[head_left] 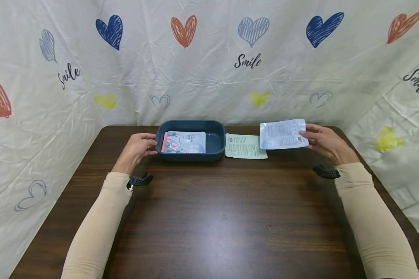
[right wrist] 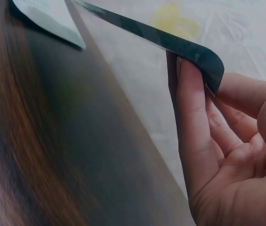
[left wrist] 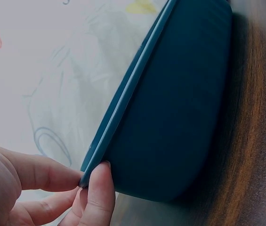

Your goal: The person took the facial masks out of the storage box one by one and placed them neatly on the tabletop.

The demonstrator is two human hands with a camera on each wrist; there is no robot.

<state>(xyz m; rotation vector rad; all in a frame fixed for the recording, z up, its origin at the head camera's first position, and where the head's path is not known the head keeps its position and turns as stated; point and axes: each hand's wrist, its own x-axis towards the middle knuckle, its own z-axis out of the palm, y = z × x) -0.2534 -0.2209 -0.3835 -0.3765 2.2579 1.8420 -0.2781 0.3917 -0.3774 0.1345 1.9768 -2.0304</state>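
A dark blue plastic bin [head_left: 192, 157] stands at the back of the table, left of centre. My left hand [head_left: 138, 150] pinches the bin's left rim between thumb and fingers, plain in the left wrist view. Inside the bin lies a flowered sachet [head_left: 188, 142], with a pink edge showing beneath it. My right hand [head_left: 326, 142] grips the right end of a light blue sachet [head_left: 283, 134] and holds it above the table. Flat on the table between the bin and that sachet lies a pale green sachet [head_left: 246, 146], its right end partly covered from view.
The dark brown wooden table [head_left: 209, 217] runs toward me. Behind it hangs a white cloth [head_left: 209, 81] printed with hearts and the word Smile. A black strap sits on each wrist.
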